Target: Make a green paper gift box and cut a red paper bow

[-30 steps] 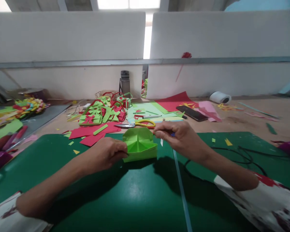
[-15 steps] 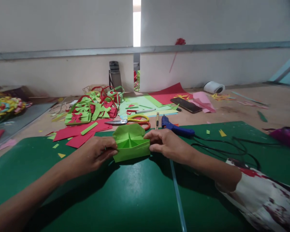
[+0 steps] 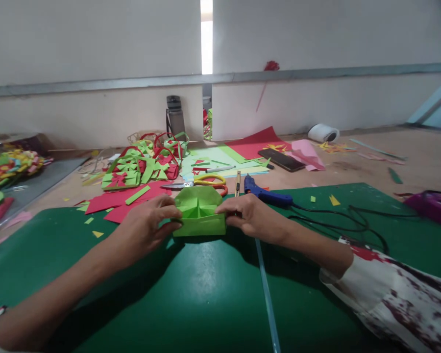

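We hold the green paper box (image 3: 199, 227) just above or on the green mat (image 3: 206, 294); we cannot tell which. Our left hand (image 3: 144, 224) keeps its narrow grip on the left end, our right hand (image 3: 255, 216) pinches the right end, and the front wall, slanted a moment ago, now looks nearly level.

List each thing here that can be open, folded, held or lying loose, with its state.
Left hand: pinching the box's left end
Right hand: pinching its right end
Green paper box: open, flap up
Glue gun: lying down
Bottle: upright, capped
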`<act>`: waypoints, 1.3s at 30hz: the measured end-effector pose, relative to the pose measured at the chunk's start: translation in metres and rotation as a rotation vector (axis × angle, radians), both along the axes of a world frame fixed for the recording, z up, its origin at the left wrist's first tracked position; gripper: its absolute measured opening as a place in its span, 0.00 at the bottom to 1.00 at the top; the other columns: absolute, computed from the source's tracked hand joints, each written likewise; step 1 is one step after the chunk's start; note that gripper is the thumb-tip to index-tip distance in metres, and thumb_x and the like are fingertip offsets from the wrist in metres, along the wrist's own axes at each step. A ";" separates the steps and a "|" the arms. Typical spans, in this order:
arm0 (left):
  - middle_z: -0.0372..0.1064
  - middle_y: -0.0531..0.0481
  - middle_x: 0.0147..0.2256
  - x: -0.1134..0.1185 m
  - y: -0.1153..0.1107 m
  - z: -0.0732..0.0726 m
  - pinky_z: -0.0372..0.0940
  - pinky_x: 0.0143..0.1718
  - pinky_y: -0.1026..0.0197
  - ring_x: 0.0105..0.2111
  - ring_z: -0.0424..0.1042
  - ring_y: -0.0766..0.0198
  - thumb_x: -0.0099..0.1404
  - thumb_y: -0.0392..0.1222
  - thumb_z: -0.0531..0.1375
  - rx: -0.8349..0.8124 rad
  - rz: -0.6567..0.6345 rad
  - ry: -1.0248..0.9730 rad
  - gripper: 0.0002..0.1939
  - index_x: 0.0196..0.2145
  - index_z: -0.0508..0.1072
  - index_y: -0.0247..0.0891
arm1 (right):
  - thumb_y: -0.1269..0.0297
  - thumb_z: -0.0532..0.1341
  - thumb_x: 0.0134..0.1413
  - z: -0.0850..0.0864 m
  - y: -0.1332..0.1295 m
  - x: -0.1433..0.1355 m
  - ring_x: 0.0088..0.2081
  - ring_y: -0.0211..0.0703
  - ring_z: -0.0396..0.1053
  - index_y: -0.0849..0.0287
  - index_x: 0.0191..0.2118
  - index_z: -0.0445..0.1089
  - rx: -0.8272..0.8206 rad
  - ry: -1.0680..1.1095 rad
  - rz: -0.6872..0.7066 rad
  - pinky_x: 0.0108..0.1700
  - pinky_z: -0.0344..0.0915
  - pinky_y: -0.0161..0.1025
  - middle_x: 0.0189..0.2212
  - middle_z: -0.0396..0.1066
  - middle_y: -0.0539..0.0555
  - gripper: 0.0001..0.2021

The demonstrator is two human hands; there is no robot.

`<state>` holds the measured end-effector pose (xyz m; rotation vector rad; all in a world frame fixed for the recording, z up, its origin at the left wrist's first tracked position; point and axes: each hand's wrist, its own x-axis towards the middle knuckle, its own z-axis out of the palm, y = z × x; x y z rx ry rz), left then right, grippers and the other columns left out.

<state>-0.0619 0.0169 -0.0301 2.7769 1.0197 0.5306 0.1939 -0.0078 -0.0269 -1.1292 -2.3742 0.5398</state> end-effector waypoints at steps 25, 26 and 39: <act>0.67 0.58 0.21 0.051 -0.024 -0.009 0.53 0.42 0.54 0.24 0.65 0.67 0.57 0.37 0.63 -0.051 -0.119 -0.166 0.08 0.23 0.69 0.38 | 0.80 0.59 0.47 0.008 -0.023 -0.013 0.25 0.35 0.63 0.62 0.28 0.70 0.031 -0.238 0.020 0.27 0.53 0.31 0.23 0.70 0.51 0.07; 0.68 0.57 0.21 0.050 -0.023 -0.010 0.53 0.42 0.53 0.25 0.66 0.66 0.57 0.37 0.63 -0.021 -0.112 -0.176 0.07 0.23 0.68 0.38 | 0.79 0.59 0.47 0.009 -0.024 -0.013 0.25 0.35 0.62 0.62 0.28 0.70 0.042 -0.252 0.011 0.27 0.52 0.32 0.22 0.70 0.51 0.07; 0.71 0.51 0.28 0.037 -0.024 -0.016 0.57 0.33 0.58 0.29 0.63 0.64 0.62 0.40 0.59 0.375 -0.092 -0.186 0.09 0.24 0.67 0.37 | 0.73 0.57 0.52 -0.007 -0.027 -0.014 0.24 0.37 0.64 0.60 0.27 0.67 0.265 -0.269 -0.045 0.25 0.48 0.35 0.23 0.71 0.51 0.05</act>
